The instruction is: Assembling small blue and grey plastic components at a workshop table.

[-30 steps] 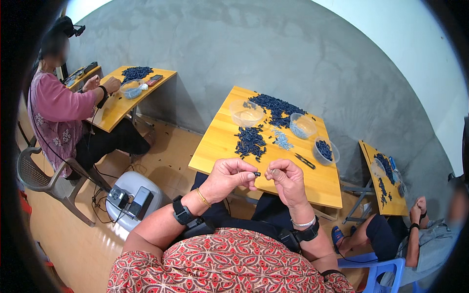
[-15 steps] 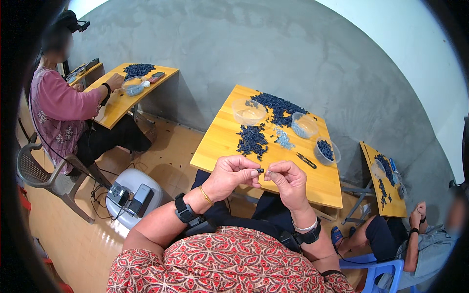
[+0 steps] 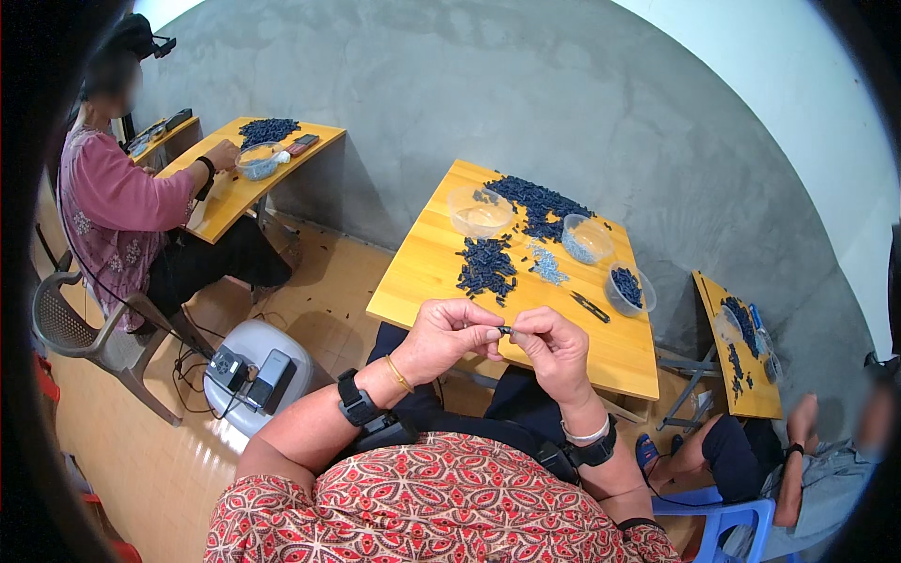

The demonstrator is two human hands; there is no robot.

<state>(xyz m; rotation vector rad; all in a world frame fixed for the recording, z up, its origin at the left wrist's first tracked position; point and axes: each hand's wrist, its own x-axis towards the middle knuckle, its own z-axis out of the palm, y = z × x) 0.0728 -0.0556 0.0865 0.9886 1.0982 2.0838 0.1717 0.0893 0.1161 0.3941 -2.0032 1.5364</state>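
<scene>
Just in front of the table's near edge, my left hand (image 3: 447, 338) pinches a small black tube-like piece (image 3: 505, 329) between thumb and fingers. My right hand (image 3: 556, 351) meets the piece's right end with thumb and forefinger pressed together; whatever sits in that pinch is hidden. Beyond them on the yellow wooden table (image 3: 418, 272) lie a near heap of dark pieces (image 3: 485, 268) and a bigger far heap (image 3: 537, 204). Small light-blue bits (image 3: 547, 266) are scattered between these heaps and a clear bowl of similar bits (image 3: 586, 246).
Another clear bowl (image 3: 479, 218) stands at the table's left, and a bowl of dark pieces (image 3: 626, 287) at its right. Dark-handled snips (image 3: 590, 307) lie near that bowl. Co-workers sit at a left table (image 3: 221, 202) and beside a right table (image 3: 751, 399). A white stool (image 3: 258, 352) holds devices and cables.
My right hand has moved slightly left, closing the gap so its fingertips meet the black piece. My left hand stays almost in place. The right co-worker's hands have shifted a little.
</scene>
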